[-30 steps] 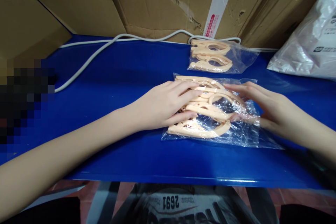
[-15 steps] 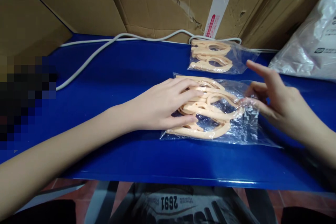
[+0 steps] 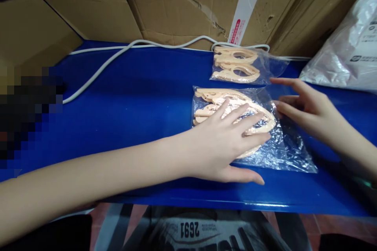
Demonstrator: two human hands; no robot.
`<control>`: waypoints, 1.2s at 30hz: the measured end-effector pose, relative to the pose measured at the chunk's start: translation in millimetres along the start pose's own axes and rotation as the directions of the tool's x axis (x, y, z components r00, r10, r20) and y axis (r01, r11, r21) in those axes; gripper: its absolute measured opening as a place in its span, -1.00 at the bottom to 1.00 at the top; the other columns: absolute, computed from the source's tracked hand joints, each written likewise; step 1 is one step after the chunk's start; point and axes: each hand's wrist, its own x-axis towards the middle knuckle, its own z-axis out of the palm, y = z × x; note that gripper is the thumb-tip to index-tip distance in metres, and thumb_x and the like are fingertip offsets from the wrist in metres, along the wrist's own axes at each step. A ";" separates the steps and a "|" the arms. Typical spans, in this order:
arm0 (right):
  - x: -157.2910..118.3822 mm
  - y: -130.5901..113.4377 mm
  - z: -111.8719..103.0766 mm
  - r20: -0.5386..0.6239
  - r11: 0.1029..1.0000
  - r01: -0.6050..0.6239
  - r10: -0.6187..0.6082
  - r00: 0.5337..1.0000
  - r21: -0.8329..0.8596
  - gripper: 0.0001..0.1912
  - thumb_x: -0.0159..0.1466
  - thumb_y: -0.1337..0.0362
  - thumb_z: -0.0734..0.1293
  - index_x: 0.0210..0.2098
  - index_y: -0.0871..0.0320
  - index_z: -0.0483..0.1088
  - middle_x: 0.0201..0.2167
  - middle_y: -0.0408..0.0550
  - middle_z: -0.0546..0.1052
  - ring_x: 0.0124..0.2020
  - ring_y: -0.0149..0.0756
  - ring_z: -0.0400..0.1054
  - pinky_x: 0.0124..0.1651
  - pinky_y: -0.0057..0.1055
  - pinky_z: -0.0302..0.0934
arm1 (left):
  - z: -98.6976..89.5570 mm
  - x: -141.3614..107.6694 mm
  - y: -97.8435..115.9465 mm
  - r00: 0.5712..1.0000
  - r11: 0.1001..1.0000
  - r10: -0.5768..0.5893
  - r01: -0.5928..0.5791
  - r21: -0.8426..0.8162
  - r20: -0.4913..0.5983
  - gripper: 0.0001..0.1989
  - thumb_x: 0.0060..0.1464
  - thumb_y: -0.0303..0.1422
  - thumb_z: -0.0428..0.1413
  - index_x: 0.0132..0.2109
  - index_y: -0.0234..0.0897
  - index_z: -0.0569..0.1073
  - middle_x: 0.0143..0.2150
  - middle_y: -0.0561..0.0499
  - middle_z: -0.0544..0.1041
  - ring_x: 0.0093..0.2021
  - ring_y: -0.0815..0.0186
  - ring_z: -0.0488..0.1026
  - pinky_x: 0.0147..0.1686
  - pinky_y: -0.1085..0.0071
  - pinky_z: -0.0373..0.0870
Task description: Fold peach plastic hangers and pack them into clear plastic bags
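Okay, the count: two hands, one left (image 3: 218, 145) and one right (image 3: 306, 104). Two clear bags of peach plastic pieces, one near (image 3: 284, 147), one far (image 3: 269, 66). The far one shows two loops on top, can't tell how many are stacked. One big white bag (image 3: 344, 49) far right, one blue tabletop (image 3: 118, 113).

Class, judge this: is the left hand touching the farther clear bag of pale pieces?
Apart. In the head view, the upper part of the nearer clear bag shows between the left hand and the farther clear bag.
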 end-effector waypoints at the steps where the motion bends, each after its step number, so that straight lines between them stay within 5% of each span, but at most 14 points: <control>1: 0.1 -1.6 -0.5 -0.013 0.999 -0.029 0.030 0.999 0.044 -0.33 0.25 0.01 0.42 0.28 0.14 0.36 -0.59 -0.19 0.50 -0.57 -0.31 0.32 -0.50 -0.37 0.23 | 2.3 1.6 1.5 1.000 1.000 0.019 -0.019 0.024 -0.011 -0.29 0.34 0.11 0.04 0.39 -0.32 0.37 0.48 -0.34 0.26 0.50 -0.27 0.12 0.41 -0.31 0.05; 8: -0.2 -14.0 1.9 -0.089 0.976 -0.063 0.083 0.993 0.210 -0.49 0.27 0.06 0.42 0.16 0.09 0.44 -0.65 -0.27 0.40 -0.66 -0.35 0.25 -0.57 -0.35 0.15 | 14.6 3.9 0.7 0.994 0.991 0.099 -0.096 0.090 -0.037 -0.31 0.37 0.05 0.04 0.38 -0.38 0.36 0.50 -0.30 0.24 0.49 -0.19 0.16 0.43 -0.15 0.11; 12: -2.9 -17.3 0.3 -0.069 0.919 -0.036 0.068 0.995 0.393 -0.57 0.34 0.22 0.28 0.19 0.05 0.42 -0.56 -0.21 0.49 -0.53 -0.26 0.42 -0.37 -0.23 0.34 | 14.5 2.3 0.6 0.987 0.984 0.141 -0.131 0.122 -0.075 -0.39 0.39 -0.01 0.04 0.35 -0.38 0.40 0.50 -0.26 0.24 0.50 -0.08 0.18 0.46 -0.04 0.12; 16: -6.6 -11.0 -5.9 0.059 0.946 0.071 -0.094 0.994 0.317 -0.44 0.33 0.22 0.38 0.30 -0.13 0.33 -0.24 -0.15 0.62 -0.15 -0.20 0.56 0.01 -0.15 0.44 | 8.1 1.5 0.6 0.962 0.958 0.230 -0.196 0.211 -0.147 -0.53 0.41 -0.17 0.06 0.29 -0.35 0.46 0.54 -0.19 0.16 0.55 0.01 0.07 0.48 0.05 0.10; 20: -9.7 -0.6 -2.6 0.198 0.949 0.298 -0.314 0.929 0.107 -0.34 0.36 -0.04 0.38 0.40 -0.20 0.24 0.25 -0.02 0.48 0.28 -0.05 0.38 0.35 -0.04 0.26 | 6.3 2.4 0.3 0.944 0.924 0.305 -0.262 0.277 -0.124 -0.57 0.42 -0.20 0.02 0.29 -0.25 0.48 0.54 -0.05 0.19 0.56 0.08 0.08 0.47 0.03 0.13; 23: -10.3 1.8 6.0 0.293 0.915 0.396 -0.402 0.867 0.085 -0.30 0.38 -0.13 0.32 0.45 -0.21 0.17 0.42 -0.03 0.32 0.43 0.00 0.21 0.46 0.00 0.12 | 11.7 3.1 0.0 0.935 0.909 0.332 -0.283 0.306 -0.122 -0.55 0.41 -0.17 0.02 0.28 -0.28 0.49 0.51 -0.08 0.25 0.52 0.07 0.17 0.50 0.04 0.06; 26: -10.2 -1.0 12.5 0.372 0.912 0.365 -0.410 0.832 0.188 -0.34 0.43 -0.12 0.26 0.47 -0.29 0.12 0.49 -0.13 0.25 0.49 -0.06 0.13 0.50 -0.01 0.06 | 17.3 2.5 0.3 0.942 0.919 0.306 -0.254 0.301 -0.141 -0.51 0.40 -0.14 0.03 0.30 -0.32 0.47 0.48 -0.13 0.29 0.48 0.06 0.24 0.51 0.04 0.04; 32: -10.6 -7.8 15.0 0.282 0.928 0.050 -0.163 0.945 0.369 -0.52 0.45 0.13 0.30 0.33 -0.27 0.34 0.37 -0.21 0.43 0.42 -0.12 0.26 0.44 0.05 0.16 | 20.4 0.1 1.8 0.946 0.924 0.288 -0.234 0.302 -0.151 -0.46 0.42 -0.15 0.00 0.33 -0.44 0.43 0.45 -0.14 0.34 0.44 0.08 0.30 0.46 0.11 0.15; 36: -8.5 -10.8 15.4 0.007 0.912 0.090 -0.102 0.995 0.400 -0.62 0.39 0.17 0.35 0.19 -0.11 0.49 0.24 -0.18 0.56 0.35 -0.12 0.35 0.44 -0.01 0.15 | 21.4 -0.5 1.9 0.939 0.918 0.300 -0.236 0.319 -0.167 -0.49 0.43 -0.14 0.02 0.22 -0.49 0.52 0.29 -0.25 0.52 0.33 0.07 0.43 0.34 0.19 0.29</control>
